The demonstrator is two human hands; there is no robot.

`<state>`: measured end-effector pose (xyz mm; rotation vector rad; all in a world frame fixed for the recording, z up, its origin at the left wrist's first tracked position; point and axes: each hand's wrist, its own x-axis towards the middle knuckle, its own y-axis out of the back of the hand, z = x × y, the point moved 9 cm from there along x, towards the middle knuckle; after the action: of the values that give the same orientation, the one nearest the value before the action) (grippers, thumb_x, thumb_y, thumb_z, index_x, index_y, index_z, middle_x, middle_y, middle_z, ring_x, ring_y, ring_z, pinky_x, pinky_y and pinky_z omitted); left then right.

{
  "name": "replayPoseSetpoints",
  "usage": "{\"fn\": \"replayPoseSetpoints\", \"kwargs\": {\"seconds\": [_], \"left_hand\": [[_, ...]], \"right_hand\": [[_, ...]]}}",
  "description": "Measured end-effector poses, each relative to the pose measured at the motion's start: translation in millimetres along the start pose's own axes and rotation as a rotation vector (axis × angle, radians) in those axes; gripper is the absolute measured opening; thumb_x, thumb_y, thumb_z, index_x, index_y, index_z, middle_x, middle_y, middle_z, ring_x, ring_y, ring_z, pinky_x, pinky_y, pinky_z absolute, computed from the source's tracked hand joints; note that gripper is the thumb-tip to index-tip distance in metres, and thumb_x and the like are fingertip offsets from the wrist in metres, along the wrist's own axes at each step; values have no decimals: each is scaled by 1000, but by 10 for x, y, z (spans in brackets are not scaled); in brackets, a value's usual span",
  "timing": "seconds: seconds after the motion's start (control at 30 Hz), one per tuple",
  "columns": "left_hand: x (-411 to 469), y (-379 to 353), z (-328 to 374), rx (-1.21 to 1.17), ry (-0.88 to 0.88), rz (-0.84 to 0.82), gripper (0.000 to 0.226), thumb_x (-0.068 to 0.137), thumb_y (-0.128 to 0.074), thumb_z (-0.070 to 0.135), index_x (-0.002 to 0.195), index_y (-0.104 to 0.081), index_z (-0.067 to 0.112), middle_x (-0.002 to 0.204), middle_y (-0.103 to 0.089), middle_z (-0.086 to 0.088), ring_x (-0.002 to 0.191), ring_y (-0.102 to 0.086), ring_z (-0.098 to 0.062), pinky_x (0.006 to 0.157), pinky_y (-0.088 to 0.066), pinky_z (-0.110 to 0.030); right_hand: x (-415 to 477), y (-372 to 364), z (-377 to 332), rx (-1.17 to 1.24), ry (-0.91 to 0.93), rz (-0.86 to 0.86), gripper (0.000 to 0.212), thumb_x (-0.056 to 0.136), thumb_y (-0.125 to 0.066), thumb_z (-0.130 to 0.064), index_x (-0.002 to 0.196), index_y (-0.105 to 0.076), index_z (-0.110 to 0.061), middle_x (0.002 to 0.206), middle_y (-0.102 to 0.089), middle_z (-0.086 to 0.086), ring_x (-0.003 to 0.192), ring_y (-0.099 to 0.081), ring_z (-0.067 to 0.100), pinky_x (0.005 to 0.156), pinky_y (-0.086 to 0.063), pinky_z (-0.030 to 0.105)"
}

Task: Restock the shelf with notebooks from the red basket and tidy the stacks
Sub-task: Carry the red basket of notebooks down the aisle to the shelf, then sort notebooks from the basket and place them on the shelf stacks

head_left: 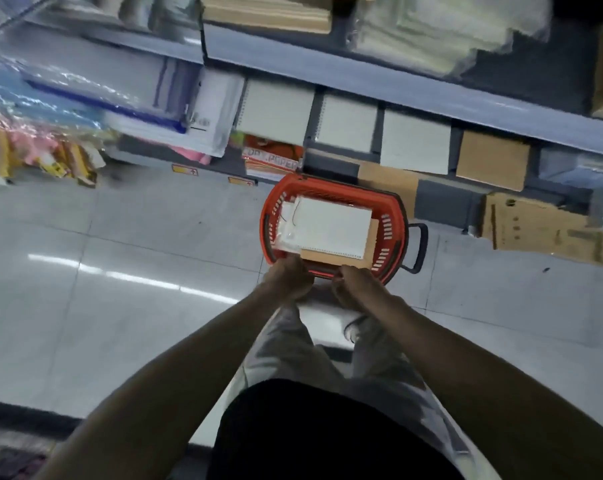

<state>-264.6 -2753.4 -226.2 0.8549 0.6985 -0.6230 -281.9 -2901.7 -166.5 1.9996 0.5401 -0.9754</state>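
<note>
The red basket [393, 237] sits on the floor in front of the shelf, with white notebooks [331, 223] and a brown-covered one [331, 256] stacked inside. My left hand [288, 280] and my right hand [355, 287] both grip the basket's near rim. On the shelf [414, 88] above lie stacks of white spiral notebooks [274, 110], [346, 121], [414, 142] and a brown notebook stack [492, 161].
Cardboard boxes [535, 230] stand on the floor to the right of the basket. Plastic-wrapped stationery [85, 95] and colourful packs [33, 150] fill the left. My legs stand just behind the basket. Open tiled floor [120, 254] lies at the left.
</note>
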Motion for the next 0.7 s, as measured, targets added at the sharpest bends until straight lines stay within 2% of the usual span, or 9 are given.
{"fn": "replayPoseSetpoints", "kwargs": {"seconds": [0.03,0.1,0.17,0.27,0.37,0.47,0.7], "left_hand": [[-41,-14,70,-53,-14,8,46,86,-46,29,130,-57,26,115,-71,-1,105,-70,-24,86,-62,-41],[-20,-34,26,-69,100,42,45,89,-51,30,131,-61,18,121,-70,-9,112,-67,-32,94,-58,-44],[119,-146,35,-97,141,96,40,95,-52,30,129,-64,12,123,-68,-14,114,-66,-35,97,-56,-45],[470,-248,165,-153,50,155,38,93,-48,36,125,-62,22,116,-71,-6,105,-70,-28,85,-62,-42],[1003,-461,125,-61,44,181,30,95,-55,32,121,-67,22,113,-75,-4,99,-71,-26,86,-61,-41],[1613,-611,31,12,-4,279,34,97,-54,34,127,-65,25,113,-75,-2,97,-71,-27,87,-59,-41],[2354,-883,-160,203,-165,485,33,97,-52,37,127,-63,26,114,-74,-1,103,-69,-27,90,-56,-39]], "right_hand": [[82,-50,66,-31,38,-10,21,106,-48,-29,122,-56,-17,119,-65,16,107,-64,27,85,-51,30],[227,-132,253,-134,33,-81,14,101,-53,-29,112,-56,-22,106,-63,5,99,-63,27,80,-50,34],[462,-154,476,-165,34,-117,15,97,-55,-28,112,-57,-23,107,-62,-1,94,-61,22,76,-48,33],[867,-43,694,-123,74,19,30,99,-55,-28,129,-54,-24,124,-62,1,106,-61,24,85,-52,36],[1341,-32,1011,-128,121,153,37,100,-54,-29,137,-49,-28,138,-58,6,116,-61,29,93,-53,40],[1863,-52,1340,-176,138,294,39,100,-55,-35,138,-47,-32,138,-57,2,114,-62,27,89,-52,38],[2552,-297,1844,-94,230,491,39,99,-55,-36,137,-49,-35,136,-57,-5,123,-58,21,97,-52,40]]}}
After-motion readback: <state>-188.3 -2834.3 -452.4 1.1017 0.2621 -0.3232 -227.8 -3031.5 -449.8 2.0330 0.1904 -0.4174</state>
